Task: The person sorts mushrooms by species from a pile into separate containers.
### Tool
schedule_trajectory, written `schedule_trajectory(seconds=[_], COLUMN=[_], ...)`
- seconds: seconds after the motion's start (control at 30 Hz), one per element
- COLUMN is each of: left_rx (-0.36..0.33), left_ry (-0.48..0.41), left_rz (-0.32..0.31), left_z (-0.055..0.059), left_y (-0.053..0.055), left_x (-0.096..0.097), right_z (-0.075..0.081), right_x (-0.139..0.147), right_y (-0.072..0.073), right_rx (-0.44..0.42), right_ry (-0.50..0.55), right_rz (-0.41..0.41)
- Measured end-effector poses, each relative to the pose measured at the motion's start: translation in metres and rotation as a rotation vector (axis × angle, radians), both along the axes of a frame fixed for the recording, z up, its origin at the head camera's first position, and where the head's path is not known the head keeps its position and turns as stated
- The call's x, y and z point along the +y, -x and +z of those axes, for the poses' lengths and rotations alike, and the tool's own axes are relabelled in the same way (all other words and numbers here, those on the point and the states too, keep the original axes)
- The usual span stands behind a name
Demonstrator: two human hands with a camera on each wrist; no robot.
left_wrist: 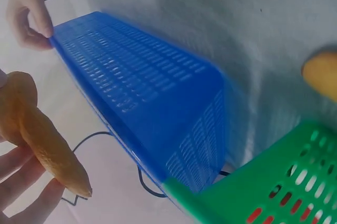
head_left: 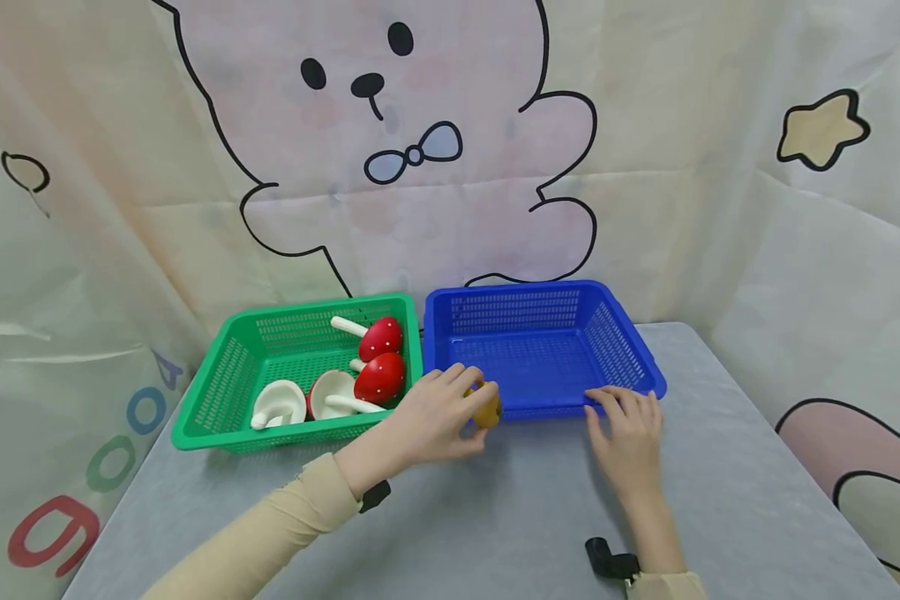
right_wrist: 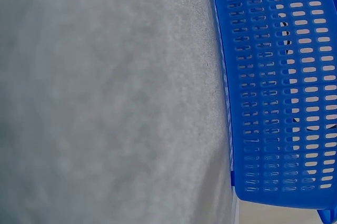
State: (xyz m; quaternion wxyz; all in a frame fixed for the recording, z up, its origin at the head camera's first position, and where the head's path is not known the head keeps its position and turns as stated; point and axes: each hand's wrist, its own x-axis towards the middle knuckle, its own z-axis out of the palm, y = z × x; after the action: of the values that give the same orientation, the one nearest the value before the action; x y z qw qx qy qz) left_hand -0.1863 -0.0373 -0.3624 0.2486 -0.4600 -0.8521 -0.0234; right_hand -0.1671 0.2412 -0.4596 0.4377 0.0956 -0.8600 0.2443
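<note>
My left hand (head_left: 438,417) pinches a tan-brown, forked piece shaped like a ginger root (left_wrist: 50,145), just in front of the near rim of the blue basket (head_left: 521,412). In the head view, fingers cover most of the piece; in the left wrist view a long tapering branch shows, with a rounder lump beside it. At the near right part of that basket, my right hand (head_left: 630,437) grips the rim with thumb and fingertips. Inside the blue basket only its bare floor shows.
Left of the blue basket stands a green basket (head_left: 210,437) holding several red-and-white toy mushrooms (head_left: 380,379). A rounded yellow-brown thing (left_wrist: 322,75) shows at the left wrist view's right edge. A printed curtain (head_left: 660,125) hangs behind the grey table (head_left: 525,533).
</note>
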Motion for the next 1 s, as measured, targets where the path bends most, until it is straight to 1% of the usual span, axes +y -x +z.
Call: schedule_trajectory(seconds=[0.13, 0.2, 0.4, 0.5, 0.6, 0.67, 0.73, 0.9, 1.0], left_rx=[0.006, -0.003, -0.039, -0.034, -0.036, -0.053, -0.073, -0.088, -0.103], left_ry=[0.03, 0.048, 0.102, 0.131, 0.179, 0.221, 0.276, 0.411, 0.471], left_rz=[-0.034, -0.045, -0.064, -0.084, -0.099, -0.095, -0.076, -0.033, -0.024], left_z=[0.006, 0.009, 0.016, 0.018, 0.019, 0.02, 0.021, 0.021, 0.019], left_y=[0.01, 0.016, 0.032, 0.041, 0.05, 0.056, 0.063, 0.081, 0.091], left_x=[0.003, 0.005, 0.01, 0.014, 0.019, 0.022, 0.025, 0.035, 0.04], right_z=[0.0, 0.0, -0.001, -0.001, -0.001, -0.001, -0.001, -0.001, -0.001], right_x=[-0.001, -0.002, -0.005, -0.005, -0.004, -0.003, -0.002, -0.001, 0.0], right_y=[0.0, -0.001, -0.001, -0.002, -0.002, -0.002, -0.002, -0.003, -0.002], right_rx=[-0.024, -0.041, -0.027, -0.033, -0.032, -0.032, -0.035, -0.071, -0.075], right_ry=[-0.007, -0.013, 0.007, 0.018, 0.022, 0.023, 0.021, 0.022, 0.023], right_rz=[-0.006, -0.008, -0.009, -0.014, -0.017, -0.018, -0.02, -0.019, -0.017])
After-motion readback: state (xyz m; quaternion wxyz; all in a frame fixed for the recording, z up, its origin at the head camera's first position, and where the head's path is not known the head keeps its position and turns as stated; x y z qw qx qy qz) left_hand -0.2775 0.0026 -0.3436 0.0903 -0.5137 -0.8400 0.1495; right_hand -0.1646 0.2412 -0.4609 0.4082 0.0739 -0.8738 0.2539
